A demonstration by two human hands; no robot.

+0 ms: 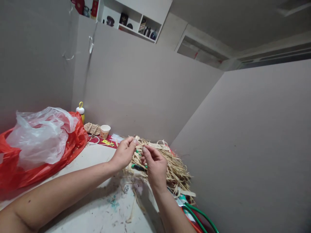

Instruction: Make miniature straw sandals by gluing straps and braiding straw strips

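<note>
My left hand [124, 152] is closed, thumb and forefinger pinched on a pale straw strip [137, 138] whose end shows above the fingertips. Just to its right, my right hand [155, 163] has thumb and fingertips pressed together. Whatever lies between them is too small to make out. Both hands are over the near side of a big heap of dry straw strips [178, 170]. A black and green tool [139, 167] lies partly hidden between the hands and the straw. Loose strands [136, 197] trail across the white tabletop [97, 207] below.
A red plastic bag [77, 139] with a clear plastic bag [46, 136] in it fills the left side. Along the back are a yellow bottle [80, 111], a woven straw piece [92, 128] and a paper cup [105, 132]. Green loops [200, 215] stick out at lower right. Grey partitions [145, 87] enclose the table.
</note>
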